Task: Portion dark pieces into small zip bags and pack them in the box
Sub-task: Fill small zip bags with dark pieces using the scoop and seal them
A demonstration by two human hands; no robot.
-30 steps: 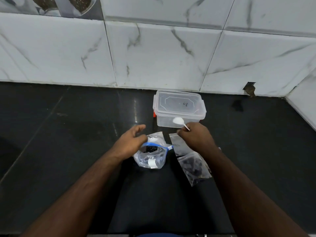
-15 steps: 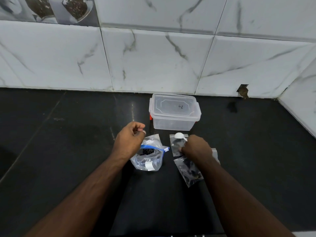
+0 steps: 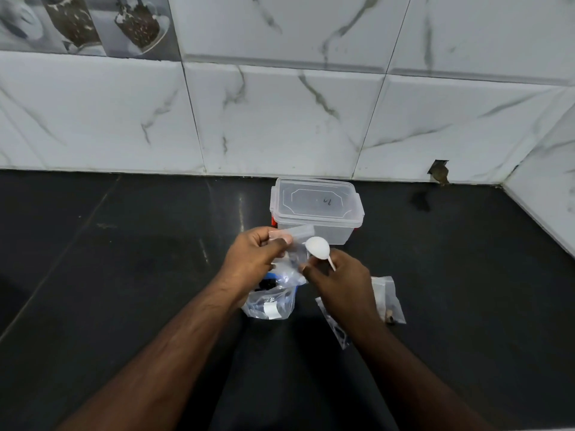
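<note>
My left hand (image 3: pixel 253 255) pinches the top of a small clear zip bag (image 3: pixel 295 244), lifted above the counter. My right hand (image 3: pixel 337 278) holds a white plastic spoon (image 3: pixel 318 247) and also touches the lower edge of that bag. Below the hands stands a larger open bag with a blue zip (image 3: pixel 270 303) holding dark pieces. Two small bags with dark pieces (image 3: pixel 389 301) lie to the right, partly hidden by my right forearm. A clear plastic box (image 3: pixel 315 209) with its lid on sits behind the hands.
The black counter (image 3: pixel 124 275) runs back to a white marble-tiled wall (image 3: pixel 280 119); a side wall closes the right corner (image 3: pixel 544 197). A small hole in the tiling (image 3: pixel 438 174) lies right of the box.
The small empty bag that lay on the counter now hangs lifted between both hands. My left hand moved right to pinch it; my right hand rose with the spoon.
</note>
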